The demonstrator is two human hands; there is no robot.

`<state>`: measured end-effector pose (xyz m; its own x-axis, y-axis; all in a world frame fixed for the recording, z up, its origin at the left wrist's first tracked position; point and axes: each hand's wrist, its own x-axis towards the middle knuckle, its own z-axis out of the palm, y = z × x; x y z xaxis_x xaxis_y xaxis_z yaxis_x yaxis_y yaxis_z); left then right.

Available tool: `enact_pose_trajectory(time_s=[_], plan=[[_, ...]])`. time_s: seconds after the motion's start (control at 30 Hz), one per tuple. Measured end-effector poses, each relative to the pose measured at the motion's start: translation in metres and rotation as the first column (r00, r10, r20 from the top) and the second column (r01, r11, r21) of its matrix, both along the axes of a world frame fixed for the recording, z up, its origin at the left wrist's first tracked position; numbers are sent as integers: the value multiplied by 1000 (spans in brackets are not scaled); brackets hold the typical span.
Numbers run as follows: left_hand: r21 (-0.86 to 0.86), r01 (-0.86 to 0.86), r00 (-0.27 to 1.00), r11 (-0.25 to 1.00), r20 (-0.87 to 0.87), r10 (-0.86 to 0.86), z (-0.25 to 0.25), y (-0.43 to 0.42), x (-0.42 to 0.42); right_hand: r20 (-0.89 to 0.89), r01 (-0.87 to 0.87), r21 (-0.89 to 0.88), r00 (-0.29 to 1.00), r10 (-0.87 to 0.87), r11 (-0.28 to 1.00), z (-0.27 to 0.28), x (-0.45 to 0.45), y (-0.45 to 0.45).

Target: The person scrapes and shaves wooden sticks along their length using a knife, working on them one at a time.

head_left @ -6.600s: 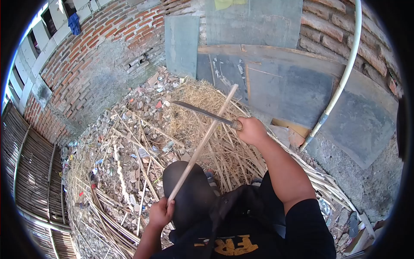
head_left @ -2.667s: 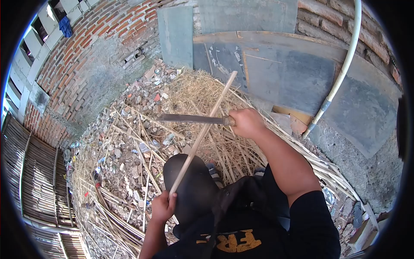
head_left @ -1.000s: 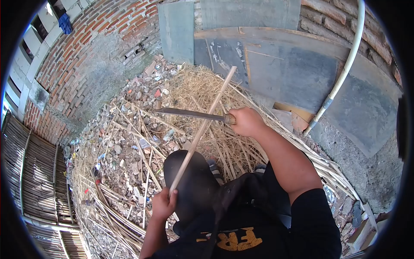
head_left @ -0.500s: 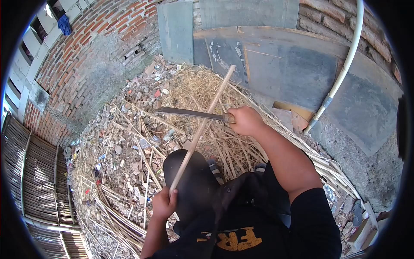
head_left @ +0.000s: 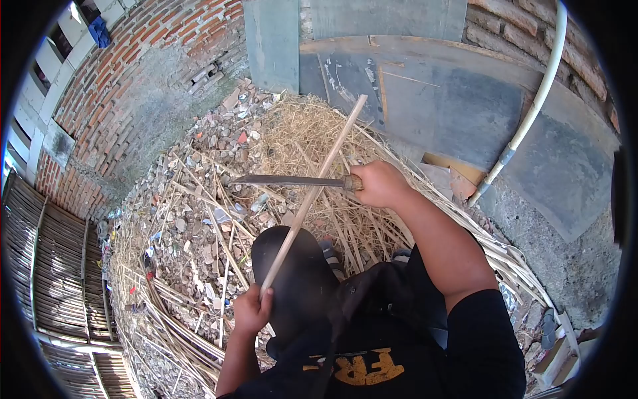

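My left hand [head_left: 250, 310] is closed around the lower end of a long, pale wooden strip [head_left: 287, 244], which slants up and away to the right across my dark-clad knee [head_left: 299, 276]. In my right hand [head_left: 380, 185] is the handle of a machete [head_left: 289, 180]. Its long dark blade points left and crosses the strip above the middle, lying over it. Whether the edge bites into the wood cannot be made out. Under the strip's far half lies a heap of straw-like shavings [head_left: 299, 130].
Rubble [head_left: 193, 233] and loose strips cover the ground at left. Bundled long strips [head_left: 492, 249] run along the right side. Grey boards [head_left: 438, 100] lean on the brick wall [head_left: 146, 100], with a pale pipe [head_left: 531, 120] at right. A slatted bamboo panel [head_left: 60, 272] stands left.
The machete blade has turned slightly, its tip now a little lower and farther left. Both hands keep their grips, and the strip has barely shifted.
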<state>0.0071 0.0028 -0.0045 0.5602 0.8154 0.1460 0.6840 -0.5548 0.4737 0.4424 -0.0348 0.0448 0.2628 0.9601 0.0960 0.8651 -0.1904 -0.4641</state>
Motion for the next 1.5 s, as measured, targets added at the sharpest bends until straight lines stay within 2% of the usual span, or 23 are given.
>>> enact_pose_trajectory(time_s=[0.23,0.5,0.7,0.9,1.0,1.1,1.13,1.23,1.33,1.43,1.5], plan=[[-25,-8,1000,1000,15,8,3,-1,2,31,9,-14,999,-8,1000,0,-2,-1],[20,18,1000,1000,-22,-18,3,0,2,29,14,-2,999,-14,1000,2,-5,-4],[-13,7,1000,1000,-17,-7,0,2,1,47,-35,-16,998,36,999,4,-5,-2],[-4,-1,1000,1000,-16,1,4,-2,1,-118,163,77,981,-153,984,-19,17,8],[-6,-8,1000,1000,-23,8,7,-3,2,-34,189,89,982,-186,978,-16,8,5],[16,10,999,1000,-43,-10,7,-2,5,81,29,-58,996,-24,998,4,-15,0],[33,17,999,999,-52,-15,6,-2,5,101,-29,-12,994,30,1000,-2,-21,0],[28,14,999,1000,-50,-13,7,-1,4,111,-42,-125,992,56,991,15,-27,0],[57,5,999,998,-42,-3,3,-2,2,-76,99,-94,991,-107,991,-6,-2,12],[70,13,1000,997,-28,-11,7,-2,1,-164,201,-13,966,-201,979,-21,15,19],[27,14,1000,1000,-9,-13,10,-1,0,-138,209,-2,968,-208,978,-19,15,16]])
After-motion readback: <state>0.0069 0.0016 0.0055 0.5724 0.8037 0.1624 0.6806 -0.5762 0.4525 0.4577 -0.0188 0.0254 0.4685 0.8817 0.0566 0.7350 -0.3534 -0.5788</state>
